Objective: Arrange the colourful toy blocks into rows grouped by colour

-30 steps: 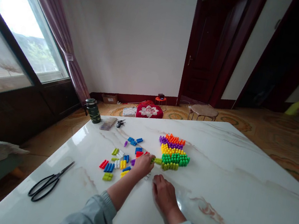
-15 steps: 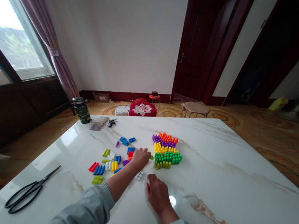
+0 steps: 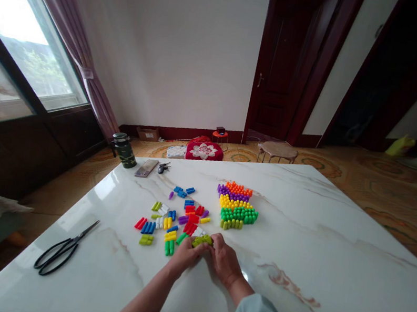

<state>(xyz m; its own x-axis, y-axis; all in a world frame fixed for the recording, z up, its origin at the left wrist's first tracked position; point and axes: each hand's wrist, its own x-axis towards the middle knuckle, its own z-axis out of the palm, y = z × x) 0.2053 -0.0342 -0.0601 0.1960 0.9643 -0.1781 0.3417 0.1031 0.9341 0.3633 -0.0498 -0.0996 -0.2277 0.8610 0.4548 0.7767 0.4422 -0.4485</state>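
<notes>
Above the near middle of the table, my left hand and my right hand meet around a few lime-green plastic pegs, fingers closed on them from either side. Just beyond my left hand, white pegs are partly covered. Loose bullet-shaped pegs in small clusters lie to the left, among them red pegs, blue pegs and green pegs. Farther off stand sorted rows: orange pegs, purple pegs, yellow pegs, green pegs and a short lime-green row.
Black-handled scissors lie on the left of the marble-patterned table. At its far left corner are a camouflage flask, a phone and keys. Past the table stands a round stool.
My left hand has come back from near the lime-green row to meet my right hand. Lime-green pegs now show between both hands. The view has shifted slightly.
</notes>
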